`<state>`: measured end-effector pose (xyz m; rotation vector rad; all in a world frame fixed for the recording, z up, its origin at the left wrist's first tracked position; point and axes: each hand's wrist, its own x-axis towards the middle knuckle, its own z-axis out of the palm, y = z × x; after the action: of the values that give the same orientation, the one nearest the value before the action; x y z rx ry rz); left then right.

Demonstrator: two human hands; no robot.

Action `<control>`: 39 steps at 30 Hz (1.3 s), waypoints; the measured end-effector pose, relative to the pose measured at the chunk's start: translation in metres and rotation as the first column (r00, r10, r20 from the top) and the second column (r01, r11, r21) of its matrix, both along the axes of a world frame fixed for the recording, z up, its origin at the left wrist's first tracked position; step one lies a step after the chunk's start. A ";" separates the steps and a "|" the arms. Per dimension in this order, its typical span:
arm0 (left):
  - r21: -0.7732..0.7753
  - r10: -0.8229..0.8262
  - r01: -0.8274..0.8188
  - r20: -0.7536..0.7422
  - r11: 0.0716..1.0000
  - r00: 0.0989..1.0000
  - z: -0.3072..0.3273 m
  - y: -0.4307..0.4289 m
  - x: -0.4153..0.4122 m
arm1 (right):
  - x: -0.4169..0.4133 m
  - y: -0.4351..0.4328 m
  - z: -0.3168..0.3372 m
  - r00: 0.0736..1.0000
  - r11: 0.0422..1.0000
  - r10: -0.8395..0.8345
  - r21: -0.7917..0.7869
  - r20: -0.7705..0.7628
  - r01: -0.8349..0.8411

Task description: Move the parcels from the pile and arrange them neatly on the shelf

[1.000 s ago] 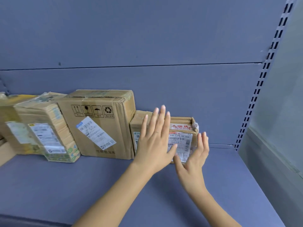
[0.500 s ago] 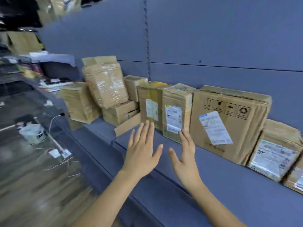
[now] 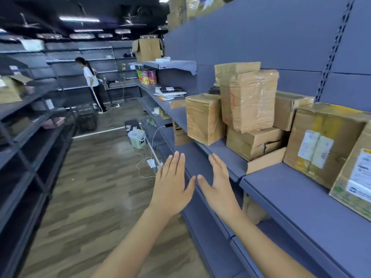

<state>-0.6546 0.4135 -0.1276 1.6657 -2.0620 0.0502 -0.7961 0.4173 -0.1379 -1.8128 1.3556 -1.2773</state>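
My left hand (image 3: 172, 185) and my right hand (image 3: 218, 183) are held out flat in front of me, fingers straight, holding nothing, in front of the blue shelf (image 3: 291, 193). A pile of brown cardboard parcels stands on the shelf ahead: a taped box (image 3: 204, 118) at the shelf's front edge, a tall tape-wrapped parcel (image 3: 249, 99) leaning on a lower box (image 3: 255, 143). At the right, labelled parcels (image 3: 321, 143) stand in a row against the back panel. Both hands are apart from every parcel.
An aisle with wood-pattern floor (image 3: 90, 187) runs to the left, with dark shelving (image 3: 24, 137) along its far side. A person (image 3: 91, 81) stands at the far end. A small bin (image 3: 137, 138) and white cables (image 3: 148, 163) lie on the floor by the shelf base.
My view has swung left from the arranged row toward the pile and the aisle. Both hands came away from the small labelled box and now hover empty in front of the shelf.
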 end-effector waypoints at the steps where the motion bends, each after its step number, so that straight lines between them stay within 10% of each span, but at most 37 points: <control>1: 0.009 0.004 -0.004 -0.005 1.000 1.000 -0.002 -0.008 0.005 | 0.005 -0.012 -0.002 1.000 1.000 0.007 0.000 0.001 -0.007; 22: 0.026 0.040 -0.041 0.019 0.999 0.999 -0.010 -0.313 0.110 | 0.111 -0.322 0.003 0.989 0.989 0.126 -0.074 -0.075 -0.132; 39: 0.140 -0.346 0.349 -0.047 0.927 0.937 -0.019 -0.541 0.205 | 0.203 -0.465 -0.029 0.954 0.952 -0.300 0.062 -0.007 0.300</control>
<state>-0.4495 -0.1279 -0.1466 1.3457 -2.3614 -0.2423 -0.5931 -0.0473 -0.1673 -1.6050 1.7002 -1.3686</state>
